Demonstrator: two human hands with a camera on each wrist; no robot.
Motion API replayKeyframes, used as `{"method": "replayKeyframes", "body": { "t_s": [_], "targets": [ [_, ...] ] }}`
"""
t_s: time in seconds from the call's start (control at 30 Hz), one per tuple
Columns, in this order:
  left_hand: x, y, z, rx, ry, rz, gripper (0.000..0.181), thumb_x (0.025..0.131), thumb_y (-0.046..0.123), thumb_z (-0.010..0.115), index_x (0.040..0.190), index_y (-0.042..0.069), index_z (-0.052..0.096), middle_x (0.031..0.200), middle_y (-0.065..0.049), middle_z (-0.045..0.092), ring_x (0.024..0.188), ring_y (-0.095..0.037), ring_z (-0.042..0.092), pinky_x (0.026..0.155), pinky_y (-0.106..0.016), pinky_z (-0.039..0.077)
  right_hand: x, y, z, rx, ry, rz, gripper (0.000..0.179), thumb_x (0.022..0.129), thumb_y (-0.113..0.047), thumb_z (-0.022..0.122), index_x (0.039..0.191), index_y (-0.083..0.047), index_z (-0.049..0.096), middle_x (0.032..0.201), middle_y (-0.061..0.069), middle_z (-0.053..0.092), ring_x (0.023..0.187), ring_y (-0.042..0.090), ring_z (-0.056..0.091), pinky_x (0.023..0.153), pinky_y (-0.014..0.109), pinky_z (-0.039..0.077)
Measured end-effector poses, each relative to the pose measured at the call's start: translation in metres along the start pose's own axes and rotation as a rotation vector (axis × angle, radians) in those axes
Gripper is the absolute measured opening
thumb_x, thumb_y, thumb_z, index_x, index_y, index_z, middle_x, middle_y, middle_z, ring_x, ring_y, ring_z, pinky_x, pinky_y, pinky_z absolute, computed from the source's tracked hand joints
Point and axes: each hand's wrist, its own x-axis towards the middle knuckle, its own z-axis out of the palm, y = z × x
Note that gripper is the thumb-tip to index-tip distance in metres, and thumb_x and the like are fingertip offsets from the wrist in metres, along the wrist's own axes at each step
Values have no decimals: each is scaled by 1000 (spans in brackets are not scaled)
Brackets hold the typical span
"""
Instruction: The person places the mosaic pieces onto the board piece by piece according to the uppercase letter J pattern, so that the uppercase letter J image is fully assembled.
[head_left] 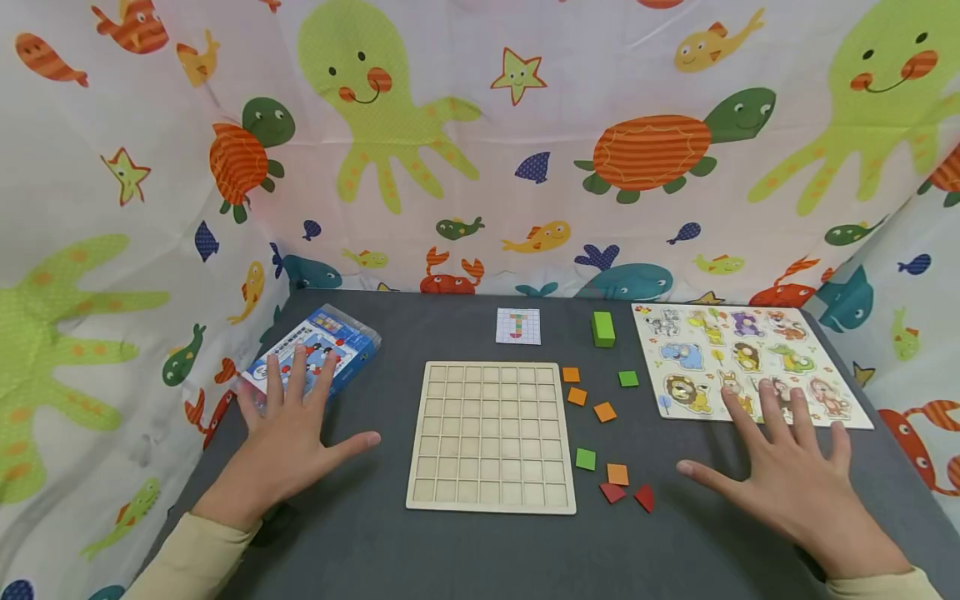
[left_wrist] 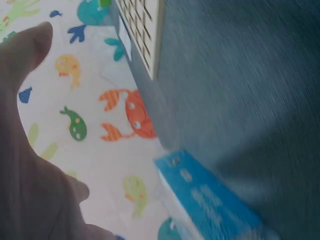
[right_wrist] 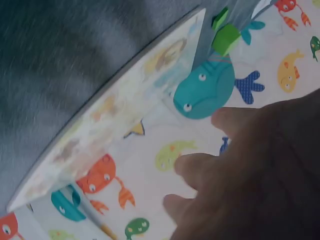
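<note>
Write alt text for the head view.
A left hand and right hand, spread, flank a grid board on a grey table. Beside the board lie coloured tiles; a blue box, card and animal puzzle sit nearby, a printed curtain behind.

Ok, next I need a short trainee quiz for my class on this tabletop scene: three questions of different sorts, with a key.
1. True or false: in the head view, both red pieces lie to the right of the grid board.

2. How many flat orange squares are on the table?

3. Which thing is nearest the fingers of the left hand?
A) the animal puzzle board
B) the blue-and-white box
C) the small patterned card

Key: 1. True. 2. Four. 3. B.
</note>
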Motion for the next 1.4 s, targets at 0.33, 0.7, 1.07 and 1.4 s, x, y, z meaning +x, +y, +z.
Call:
{"method": "replayKeyframes", "body": {
  "t_s": [0.33,0.7,1.07,1.4],
  "targets": [
    [18,45,17,-154,-8,112,124,88,87,62,175,27,-5,183,-8,-14,168,-48,-12,128,-81,10,8,-24,9,86,8,-189,120,81,-86,71,172,-21,29,182,22,7,167,50,-6,115,87,15],
    [50,80,34,-387,-175,-24,110,98,60,72,174,7,13,173,-29,26,158,-51,35,120,-74,41,14,-45,21,184,21,-400,101,81,-76,81,160,-20,53,176,17,31,157,47,29,107,77,31],
    [62,81,39,-407,-214,-141,75,99,46,76,157,4,53,117,-11,71,96,-24,63,73,-36,54,14,-62,32,219,-34,-476,50,86,-40,92,132,-27,74,128,-9,64,117,12,62,99,45,62],
    [64,78,45,-526,-269,-174,64,99,34,79,153,8,58,89,-5,72,66,-18,70,59,-32,56,15,-65,37,187,-55,-455,31,87,-34,92,114,-33,77,109,-15,62,99,4,59,87,36,62]
  ]
}}
